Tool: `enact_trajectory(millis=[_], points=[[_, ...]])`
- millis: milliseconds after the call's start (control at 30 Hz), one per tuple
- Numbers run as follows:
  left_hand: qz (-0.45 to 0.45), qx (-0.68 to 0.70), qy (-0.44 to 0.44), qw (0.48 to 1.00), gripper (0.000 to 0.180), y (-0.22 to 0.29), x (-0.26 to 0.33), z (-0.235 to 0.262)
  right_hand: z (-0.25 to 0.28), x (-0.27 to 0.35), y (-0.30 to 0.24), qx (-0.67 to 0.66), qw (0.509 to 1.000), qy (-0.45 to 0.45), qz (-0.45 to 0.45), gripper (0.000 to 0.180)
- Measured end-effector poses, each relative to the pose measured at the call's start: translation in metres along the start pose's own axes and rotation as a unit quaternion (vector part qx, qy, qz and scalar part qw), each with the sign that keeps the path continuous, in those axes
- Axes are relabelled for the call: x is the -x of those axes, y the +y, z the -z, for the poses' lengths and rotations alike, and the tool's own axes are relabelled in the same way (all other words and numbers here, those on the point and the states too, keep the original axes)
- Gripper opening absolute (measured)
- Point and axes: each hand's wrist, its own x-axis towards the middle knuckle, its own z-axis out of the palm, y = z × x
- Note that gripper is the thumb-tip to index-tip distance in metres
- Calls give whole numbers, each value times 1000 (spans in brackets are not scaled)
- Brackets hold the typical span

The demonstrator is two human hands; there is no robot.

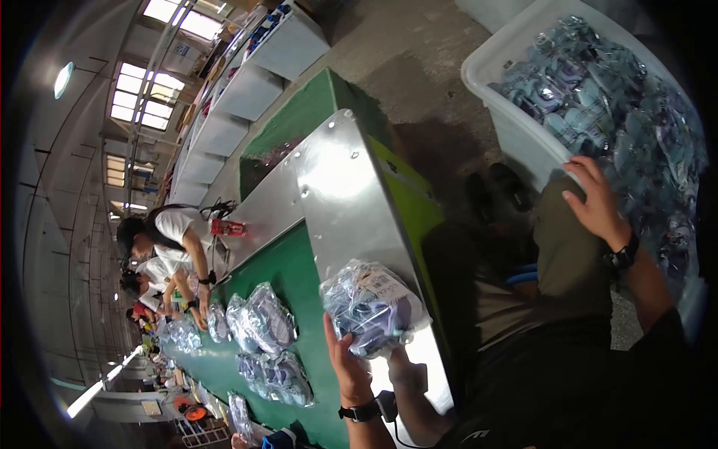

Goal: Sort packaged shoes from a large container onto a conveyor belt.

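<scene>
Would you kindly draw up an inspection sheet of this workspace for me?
Surface: shiny metal top with strong glare, beside a green work surface.
Job's things: a clear bag of lilac and blue items on the metal; wrapped bundles on the green; a white tub heaped with similar packs.
Clutter: a red object near the far edge.
Left grip: hand against the bag; firmness unclear.
Right grip: fingers spread at the tub's rim; contact unclear.
Cables: thin black cable by the left wrist.
Surroundings: co-workers alongside, white bins behind.
</scene>
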Motion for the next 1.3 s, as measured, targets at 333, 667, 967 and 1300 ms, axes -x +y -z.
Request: enact_trajectory(millis=[333,667,967,1300], points=[[272,99,-159,944,53,-51,-13,-139,31,-31,-126,-142,908,-84,386,60],[210,-20,-333,919,59,-94,-20,-171,123,-3,-30,-59,995,-20,76,68],[223,12,-308,925,44,-88,-26,-174,169,102,103,337,912,86,-219,70],[191,-34,-279,941,35,-93,-22,-182,133,83,150,322,924,73,-194,64]])
